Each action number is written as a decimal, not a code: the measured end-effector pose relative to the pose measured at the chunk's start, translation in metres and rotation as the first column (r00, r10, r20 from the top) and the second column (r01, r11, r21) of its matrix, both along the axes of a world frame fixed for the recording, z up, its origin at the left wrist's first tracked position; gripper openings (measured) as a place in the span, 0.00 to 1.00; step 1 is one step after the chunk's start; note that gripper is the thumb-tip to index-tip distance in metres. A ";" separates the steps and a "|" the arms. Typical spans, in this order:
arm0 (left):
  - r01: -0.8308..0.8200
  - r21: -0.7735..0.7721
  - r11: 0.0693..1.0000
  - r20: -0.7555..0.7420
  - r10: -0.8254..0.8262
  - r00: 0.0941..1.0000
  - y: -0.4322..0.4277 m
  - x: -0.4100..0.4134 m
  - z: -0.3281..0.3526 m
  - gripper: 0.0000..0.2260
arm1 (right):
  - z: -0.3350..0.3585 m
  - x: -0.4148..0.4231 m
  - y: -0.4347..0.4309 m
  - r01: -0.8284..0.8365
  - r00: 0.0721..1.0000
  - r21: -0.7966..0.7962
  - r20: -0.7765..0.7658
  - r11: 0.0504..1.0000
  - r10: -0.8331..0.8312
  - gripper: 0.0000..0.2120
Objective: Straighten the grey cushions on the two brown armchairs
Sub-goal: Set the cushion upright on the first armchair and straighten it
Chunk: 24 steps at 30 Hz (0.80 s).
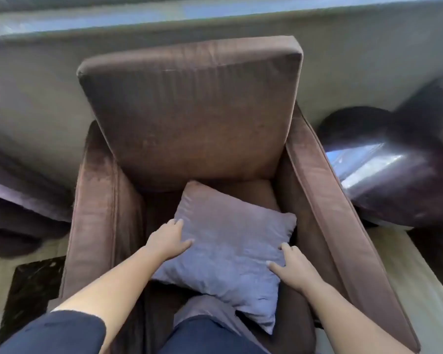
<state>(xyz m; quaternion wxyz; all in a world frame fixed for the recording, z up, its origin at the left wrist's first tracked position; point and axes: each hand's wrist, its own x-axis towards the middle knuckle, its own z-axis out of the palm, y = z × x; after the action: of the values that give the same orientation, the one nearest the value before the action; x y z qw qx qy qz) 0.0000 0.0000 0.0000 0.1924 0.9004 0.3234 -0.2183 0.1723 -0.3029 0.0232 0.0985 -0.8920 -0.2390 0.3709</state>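
Brown armchair [189,118], seat partly hidden beneath skewed grey cushion [230,251]

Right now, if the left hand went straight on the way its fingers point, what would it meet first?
The left hand already rests on the grey cushion, so it would slide across that first. Beyond it, probably the armchair's brown back cushion, though depth is unclear.
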 end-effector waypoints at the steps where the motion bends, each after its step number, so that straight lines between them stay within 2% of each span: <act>1: -0.017 -0.018 1.000 0.002 0.017 1.000 0.008 0.004 -0.014 0.30 | -0.010 0.003 0.006 0.042 0.999 -0.002 -0.008 0.999 -0.042 0.30; 5: -0.069 -0.066 0.995 -0.049 0.066 0.997 0.031 0.018 -0.068 0.34 | -0.043 0.013 0.028 0.158 0.986 -0.035 -0.039 0.987 -0.159 0.29; 8: -0.117 -0.124 0.985 -0.078 0.108 0.991 0.036 0.020 -0.086 0.36 | -0.048 0.004 0.039 0.209 0.972 -0.079 -0.089 0.975 -0.216 0.31; 10: -0.146 -0.161 0.976 -0.089 0.133 0.987 0.038 0.020 -0.097 0.41 | -0.052 -0.001 0.043 0.210 0.970 -0.103 -0.099 0.972 -0.220 0.30; 13: -0.218 -0.195 0.956 -0.084 0.205 0.975 0.043 0.026 -0.111 0.46 | -0.061 0.001 0.048 0.309 0.944 -0.111 -0.081 0.945 -0.318 0.34; 17: -0.358 -0.320 0.877 -0.135 0.332 0.934 0.055 0.031 -0.125 0.52 | -0.083 0.004 0.043 0.464 0.880 -0.085 -0.067 0.882 -0.470 0.37; 21: -0.365 -0.495 0.788 -0.033 0.403 0.914 0.065 0.029 -0.128 0.48 | -0.110 0.012 0.032 0.587 0.794 -0.079 -0.141 0.806 -0.592 0.43; 24: -0.424 -0.560 0.712 -0.062 0.475 0.878 0.066 0.029 -0.130 0.49 | -0.127 0.021 0.021 0.682 0.700 -0.073 -0.224 0.728 -0.678 0.47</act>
<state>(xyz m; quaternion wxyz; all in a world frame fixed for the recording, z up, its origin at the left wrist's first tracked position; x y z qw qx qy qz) 0.0293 0.0657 -0.1302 0.5072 0.7068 0.4460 -0.2104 0.1929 -0.2821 -0.1042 0.2627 -0.8659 0.1174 0.4092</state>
